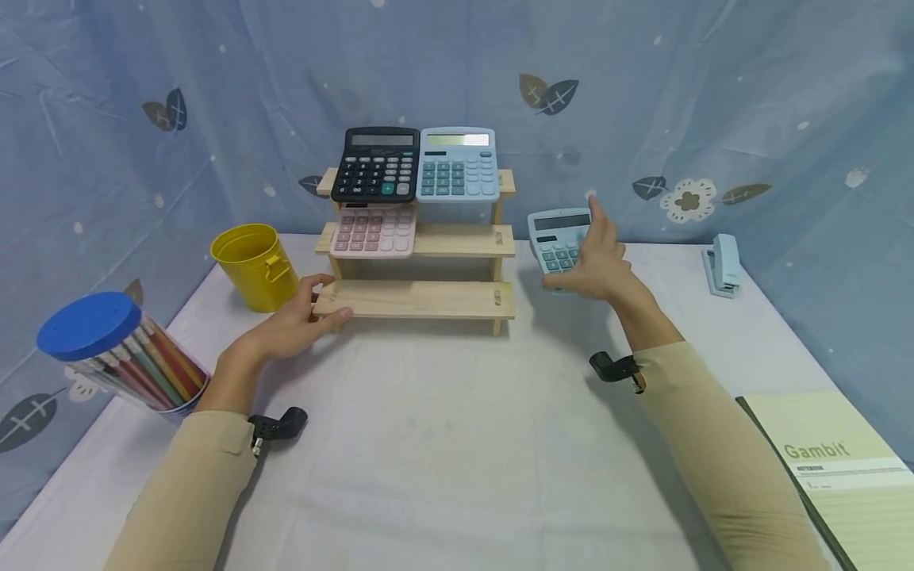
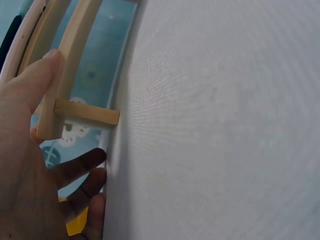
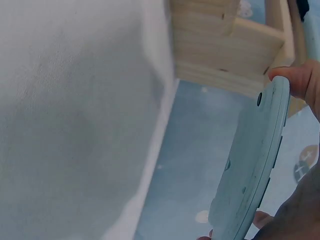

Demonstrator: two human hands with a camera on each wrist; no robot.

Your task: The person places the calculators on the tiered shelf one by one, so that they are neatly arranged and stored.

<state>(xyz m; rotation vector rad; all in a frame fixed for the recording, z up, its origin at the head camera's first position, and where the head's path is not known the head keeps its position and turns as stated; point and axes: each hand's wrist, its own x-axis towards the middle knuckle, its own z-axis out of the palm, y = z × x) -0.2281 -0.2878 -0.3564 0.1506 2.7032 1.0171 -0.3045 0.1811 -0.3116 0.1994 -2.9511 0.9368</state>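
The left hand (image 1: 296,323) grasps the near-left end of the wooden stepped rack (image 1: 428,300); the right hand (image 1: 598,266) pinches a light-blue calculator (image 1: 559,238) lifted right of it.

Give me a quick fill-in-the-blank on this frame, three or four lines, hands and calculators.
1. The right hand holds a light blue ____ above the table.
2. The left hand grips the ____ step of the wooden rack.
3. The pink calculator sits on the ____ step.
4. The bucket left of the rack is ____.

Missing words: calculator; lowest; middle; yellow
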